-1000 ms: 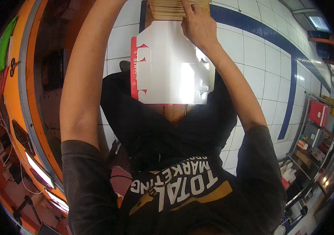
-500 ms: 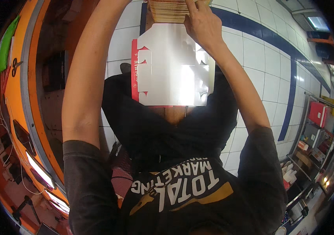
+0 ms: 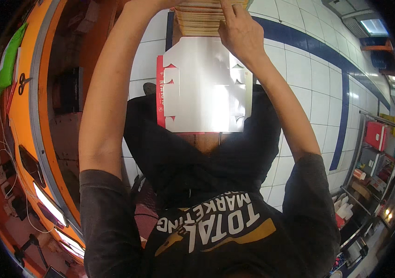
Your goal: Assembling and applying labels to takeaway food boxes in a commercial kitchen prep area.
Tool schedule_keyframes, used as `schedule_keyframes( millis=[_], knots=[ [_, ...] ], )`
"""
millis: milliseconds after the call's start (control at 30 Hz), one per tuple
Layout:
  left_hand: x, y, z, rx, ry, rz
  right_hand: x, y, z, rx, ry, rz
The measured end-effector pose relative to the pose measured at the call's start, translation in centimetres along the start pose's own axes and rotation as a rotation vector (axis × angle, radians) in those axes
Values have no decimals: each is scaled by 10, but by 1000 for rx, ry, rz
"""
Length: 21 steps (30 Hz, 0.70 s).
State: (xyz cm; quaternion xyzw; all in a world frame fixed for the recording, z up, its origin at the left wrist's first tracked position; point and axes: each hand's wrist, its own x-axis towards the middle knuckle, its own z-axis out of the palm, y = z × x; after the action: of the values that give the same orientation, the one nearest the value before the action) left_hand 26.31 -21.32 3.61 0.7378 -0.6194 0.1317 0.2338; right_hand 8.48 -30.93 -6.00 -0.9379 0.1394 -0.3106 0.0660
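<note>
Your right grip (image 3: pixel 243 34) lay at the near right part of a stack of folded card (image 3: pixel 199 21), its index finger stretched forward over the layered edges and the other fingers bent; whether it pinched a piece or only pressed there could not be told. Your left grip was past the upper edge of the view, with the left forearm (image 3: pixel 114 88) leading up toward it, so what it held could not be told either. Just short of the right grip, toward your body and to its left, lay a flat, notched carton blank (image 3: pixel 197 83), pale side up, its far edge close to the stack, and a red card (image 3: pixel 160 99) showed beneath its left side. The step in hand looked like squaring the stack or parting a piece from it; the next move probably called for a light fingertip hold on a single layer, with the blank kept level. Farther back from the grip, your thighs (image 3: pixel 146 120) flanked a wooden surface (image 3: pixel 204 140). Out to the grip's right spread the tiled floor (image 3: pixel 299 97), then a rack (image 3: pixel 362 125) with a red box (image 3: pixel 374 135); well to its left ran the orange worktop (image 3: pixel 23 118), bearing scissors (image 3: pixel 22 82) and a green packet (image 3: pixel 12 58).
</note>
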Motion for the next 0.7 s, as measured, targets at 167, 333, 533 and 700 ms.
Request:
schedule_keyframes(
  millis=[167, 333, 533, 700],
  knots=[
    [1, -1, 1, 2, 6, 11, 1, 3, -3, -7, 19, -30],
    [1, -2, 2, 36, 26, 42, 8, 2, -11, 24, 95, -68],
    [1, -2, 2, 44, 12, 19, 13, 2, -18, -31, 71, -33],
    [0, -2, 1, 27, -1, 6, 14, 1, -19, -37, 70, -32]
  ],
)
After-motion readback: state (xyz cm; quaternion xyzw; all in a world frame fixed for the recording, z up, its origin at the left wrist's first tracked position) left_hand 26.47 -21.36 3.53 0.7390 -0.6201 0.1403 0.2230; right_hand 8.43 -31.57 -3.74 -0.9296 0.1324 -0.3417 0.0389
